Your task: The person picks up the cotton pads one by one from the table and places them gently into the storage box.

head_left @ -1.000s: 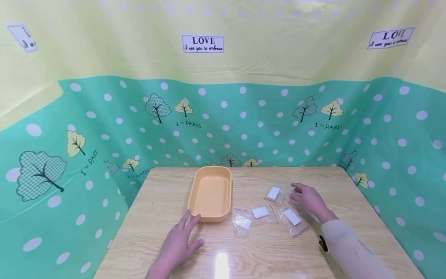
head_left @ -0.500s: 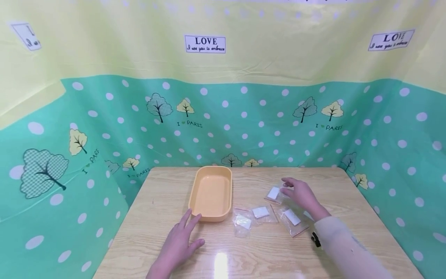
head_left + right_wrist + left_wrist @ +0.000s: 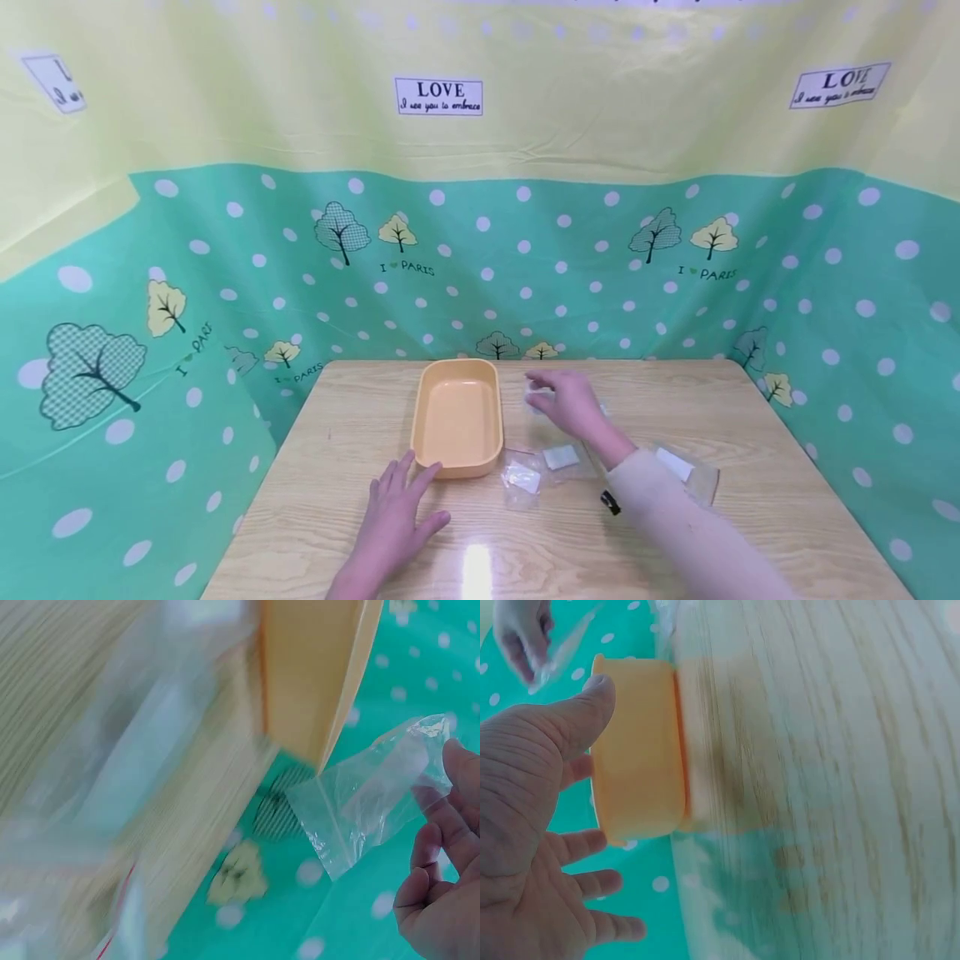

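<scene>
My right hand [image 3: 573, 408] pinches a clear zip-lock bag [image 3: 367, 799] by one end, just right of the peach-orange tray [image 3: 457, 421]. A pale piece shows inside that bag in the right wrist view; its kind is unclear. My left hand [image 3: 393, 521] is spread at the tray's near left corner, fingertips at the rim. From the left wrist view, its fingers [image 3: 581, 844] look relaxed and hold nothing; contact with the tray cannot be told for certain. On the table lie similar bags with white pieces: one nearest the tray [image 3: 522, 477], another bag [image 3: 561, 457] beside it.
Right of my right sleeve lies another bag [image 3: 686, 471] with a white piece. My right forearm and hand cover part of the bag group. The wooden table [image 3: 330, 450] ends at a green dotted curtain [image 3: 525, 275] behind and at both sides.
My right hand has moved left from the right-hand bags toward the tray, carrying a clear bag. A bag at the right has come into sight. The left hand has barely moved.
</scene>
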{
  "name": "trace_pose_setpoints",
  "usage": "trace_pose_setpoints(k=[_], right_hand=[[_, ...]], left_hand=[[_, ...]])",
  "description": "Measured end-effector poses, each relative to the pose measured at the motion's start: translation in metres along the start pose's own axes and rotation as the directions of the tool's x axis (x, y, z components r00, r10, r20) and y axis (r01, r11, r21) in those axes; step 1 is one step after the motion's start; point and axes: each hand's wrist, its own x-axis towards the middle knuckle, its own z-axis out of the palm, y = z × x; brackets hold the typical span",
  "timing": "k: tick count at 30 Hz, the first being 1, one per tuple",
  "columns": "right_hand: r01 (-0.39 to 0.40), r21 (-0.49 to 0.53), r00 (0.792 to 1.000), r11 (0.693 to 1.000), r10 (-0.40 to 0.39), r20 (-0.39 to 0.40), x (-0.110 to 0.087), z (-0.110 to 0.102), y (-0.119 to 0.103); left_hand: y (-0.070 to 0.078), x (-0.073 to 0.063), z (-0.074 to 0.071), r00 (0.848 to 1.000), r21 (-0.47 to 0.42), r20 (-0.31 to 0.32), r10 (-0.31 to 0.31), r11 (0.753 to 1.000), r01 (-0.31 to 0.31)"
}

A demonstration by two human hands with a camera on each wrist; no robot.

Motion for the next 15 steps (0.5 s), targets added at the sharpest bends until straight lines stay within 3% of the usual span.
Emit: trace_pose_setpoints(k=[3,7,11,15], right_hand=[[0.047,-0.02,0.998,0.999,-0.046,0.049,0.006,0.02,-0.031],[0.149,-0.135,0.985,0.98,-0.135,0.11,0.01,0.052,-0.061],[0.244,-0.253,0.969,0.936,-0.222,0.112,0.011,0.086,-0.077],[0.268,-0.299,0.963,0.916,-0.25,0.095,0.008,0.11,-0.084]], left_hand=[[0.002,0.0,0.002,1.0,0.01,-0.012,0.014,1.0,-0.014],[0.004,-0.001,0.002,0.999,0.03,-0.038,0.031,0.999,-0.03],[0.003,-0.003,0.002,0.998,0.042,-0.045,0.037,0.999,-0.035],[0.004,-0.002,0.001,0.998,0.041,-0.04,0.039,0.998,-0.037]])
